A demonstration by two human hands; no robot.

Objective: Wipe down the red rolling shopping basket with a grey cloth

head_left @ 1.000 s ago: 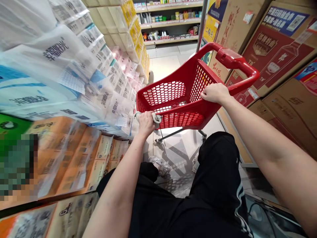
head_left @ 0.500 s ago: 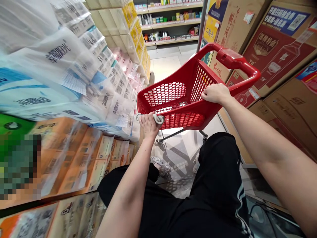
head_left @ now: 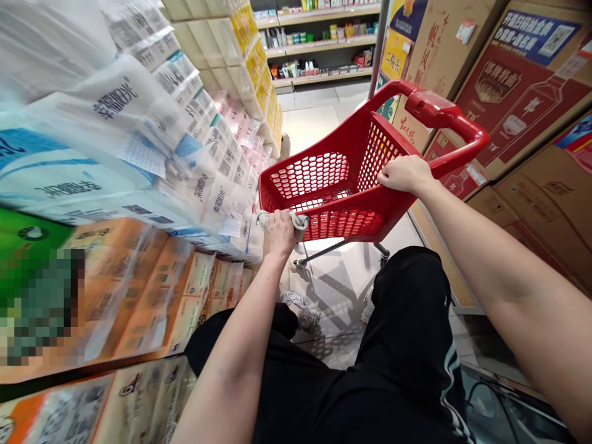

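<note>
A red plastic shopping cart (head_left: 337,169) with honeycomb-pattern sides stands on the floor in front of me, its handle toward the upper right. My right hand (head_left: 403,174) is closed over the near top rim of the basket, close to the handle end. At the rim's left corner, my left hand (head_left: 280,232) is closed on a greyish-white cloth (head_left: 300,223) and presses it against the cart. Cloth sticks out on both sides of the fingers. The palm side of each hand is hidden.
Wrapped tissue packs (head_left: 115,148) are stacked high on the left, with orange packs (head_left: 134,277) lower down. Cardboard cartons (head_left: 509,92) rise on the right. Shelves of bottles (head_left: 319,55) stand beyond the cart. My knees and shoes flank the tiled floor (head_left: 337,314) below it.
My left hand and the cloth have shifted very slightly, the cloth's folded end now hanging a little lower. The right hand keeps its hold, and the view has moved a little.
</note>
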